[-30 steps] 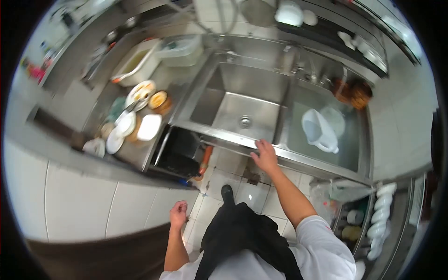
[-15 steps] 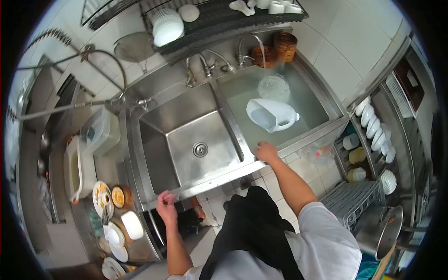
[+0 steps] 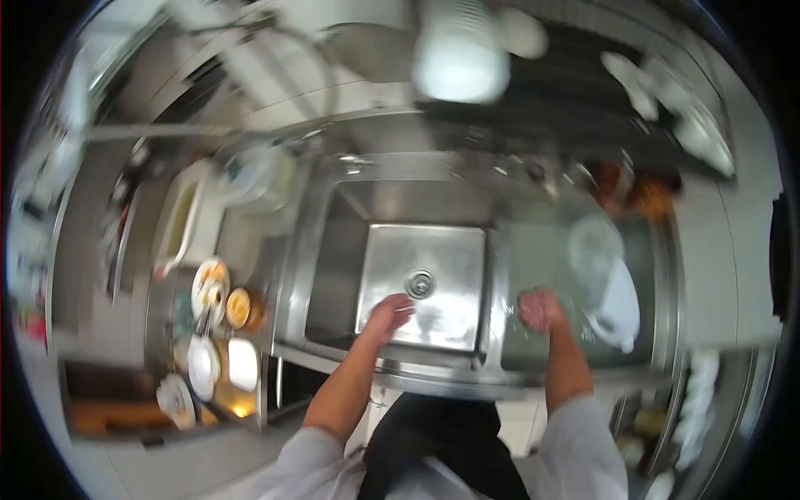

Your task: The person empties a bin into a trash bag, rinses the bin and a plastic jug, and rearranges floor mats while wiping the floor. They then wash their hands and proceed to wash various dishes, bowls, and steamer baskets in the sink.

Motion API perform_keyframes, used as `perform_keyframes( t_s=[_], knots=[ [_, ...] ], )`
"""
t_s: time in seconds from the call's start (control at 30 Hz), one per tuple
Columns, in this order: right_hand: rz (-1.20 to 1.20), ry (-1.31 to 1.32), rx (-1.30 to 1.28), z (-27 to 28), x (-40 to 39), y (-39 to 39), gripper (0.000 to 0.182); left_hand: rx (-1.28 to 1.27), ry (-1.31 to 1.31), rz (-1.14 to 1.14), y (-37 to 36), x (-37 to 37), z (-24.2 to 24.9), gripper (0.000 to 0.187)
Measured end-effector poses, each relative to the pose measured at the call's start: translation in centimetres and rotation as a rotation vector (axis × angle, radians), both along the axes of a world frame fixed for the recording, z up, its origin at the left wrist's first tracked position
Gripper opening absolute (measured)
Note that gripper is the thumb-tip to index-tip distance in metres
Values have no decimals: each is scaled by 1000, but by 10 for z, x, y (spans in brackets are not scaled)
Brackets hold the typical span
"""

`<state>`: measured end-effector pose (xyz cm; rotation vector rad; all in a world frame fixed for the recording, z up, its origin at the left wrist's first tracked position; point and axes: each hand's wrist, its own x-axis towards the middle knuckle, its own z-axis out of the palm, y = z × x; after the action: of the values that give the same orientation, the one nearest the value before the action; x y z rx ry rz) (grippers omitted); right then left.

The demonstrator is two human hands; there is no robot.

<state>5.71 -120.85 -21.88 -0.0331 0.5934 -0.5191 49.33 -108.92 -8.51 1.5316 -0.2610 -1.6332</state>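
Over the bare left basin of a steel double sink is my left hand, blurred, near the drain; its fingers are smeared by motion. My right hand is at the water of the right basin, close to the middle divider, with its fingers curled together; whether it holds anything is not visible. To the right of it a white plastic jug floats in the cloudy water, with a foamy patch behind it.
Dirty plates, a bowl of yellow food and white dishes are on the left counter. Plastic tubs stand behind them. A dark rack with white dishes hangs over the taps. Brown steamer baskets sit at the back right.
The view has turned and shifted. My left hand has moved from the front rim to over the left basin, and my right hand from the front rim into the right basin. The jug has turned.
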Motion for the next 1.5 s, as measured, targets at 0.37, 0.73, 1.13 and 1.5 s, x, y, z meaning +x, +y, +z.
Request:
perform_keyframes(
  t_s=[0.37, 0.73, 1.13, 1.5],
  knots=[
    [151, 246, -354, 236, 348, 60, 60, -176, -1305, -389, -161, 19, -40, 26],
    [-2, 269, -394, 182, 350, 9, 55, -776, -1894, 88, -175, 251, 109, 10],
    [-114, 861, -215, 133, 326, 128, 52, 232, -1528, -713, -295, 502, 83, 61],
    [-166, 764, -210, 125, 409, 124, 50, -83, -1821, -595, -304, 532, 71, 34]
  ],
)
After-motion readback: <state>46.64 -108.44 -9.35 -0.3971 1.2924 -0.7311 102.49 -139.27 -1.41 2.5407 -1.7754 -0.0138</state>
